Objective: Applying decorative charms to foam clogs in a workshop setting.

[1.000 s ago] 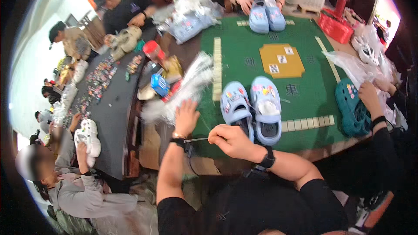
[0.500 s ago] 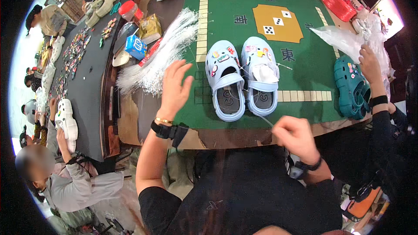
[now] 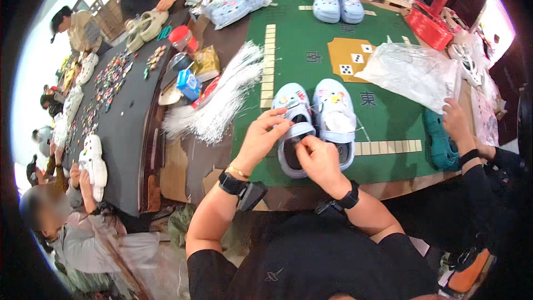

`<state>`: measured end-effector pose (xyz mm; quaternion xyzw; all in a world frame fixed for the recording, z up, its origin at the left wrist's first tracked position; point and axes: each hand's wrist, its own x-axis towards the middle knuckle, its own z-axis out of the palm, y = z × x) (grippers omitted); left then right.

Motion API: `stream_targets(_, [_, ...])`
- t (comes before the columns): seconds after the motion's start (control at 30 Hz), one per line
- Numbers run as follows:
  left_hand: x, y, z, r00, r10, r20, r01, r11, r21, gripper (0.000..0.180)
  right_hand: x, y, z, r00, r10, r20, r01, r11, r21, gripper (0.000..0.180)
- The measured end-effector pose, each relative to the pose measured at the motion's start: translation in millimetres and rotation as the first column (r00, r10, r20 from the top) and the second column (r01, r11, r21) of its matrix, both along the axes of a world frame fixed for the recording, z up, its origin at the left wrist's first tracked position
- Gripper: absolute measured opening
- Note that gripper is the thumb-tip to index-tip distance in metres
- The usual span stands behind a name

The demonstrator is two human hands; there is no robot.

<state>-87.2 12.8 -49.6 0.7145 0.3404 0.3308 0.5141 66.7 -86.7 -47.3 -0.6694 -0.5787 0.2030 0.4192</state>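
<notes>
My left hand [image 3: 265,136] and right hand [image 3: 317,158] both hold a narrow grip on the left clog's [image 3: 293,128] heel strap; its twin [image 3: 335,122] touches beside it.

both bare forearms come up from the lower edge and converge toward the middle, each wrist wearing a dark band. the left hand [image 3: 262,136] is raised with its wrist bent, its fingers [image 3: 279,118] curled forward and pinched together at the tips. the right hand [image 3: 319,158] sits just beside and slightly below it, back upward, fingers folded down and closed in a loose grip.
</notes>
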Motion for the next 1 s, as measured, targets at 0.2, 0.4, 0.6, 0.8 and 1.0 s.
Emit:
stream_targets(0.2, [6.1, 10.9, 7.8, 0.852, 0.381, 0.358, -0.253, 0.9, -0.356, 0.015, 24.2, -34.8, 14.1, 0.992, 0.126, 0.02, -0.127, 0.991, 0.036, 0.009])
stream_targets(0.4, [27.1, 1.3, 57.9, 0.902, 0.248, 0.352, -0.27, 0.963, 0.014, 0.012, 103.8, -106.4, -3.4, 0.951, 0.208, 0.228, -0.209, 0.978, -0.024, 0.004])
stream_targets(0.6, [91.9, -15.9, 61.7, 0.916, -0.316, -0.246, 0.397, 0.796, 0.457, 0.014, 108.1, -120.8, 6.3, 0.978, 0.007, 0.208, 0.007, 0.998, -0.066, 0.006])
stream_targets(0.8, [119.2, -3.2, 39.9, 0.766, -0.37, -0.526, 0.528, 0.829, 0.185, 0.021, 86.5, -98.4, 2.4, 0.984, 0.042, 0.174, -0.084, 0.968, 0.237, 0.012])
stream_targets(1.0, [118.8, 7.3, 38.8, 0.81, -0.417, -0.413, 0.499, 0.86, 0.109, 0.021, 77.4, -75.4, -12.3, 0.962, 0.108, 0.25, -0.186, 0.931, 0.315, 0.018])
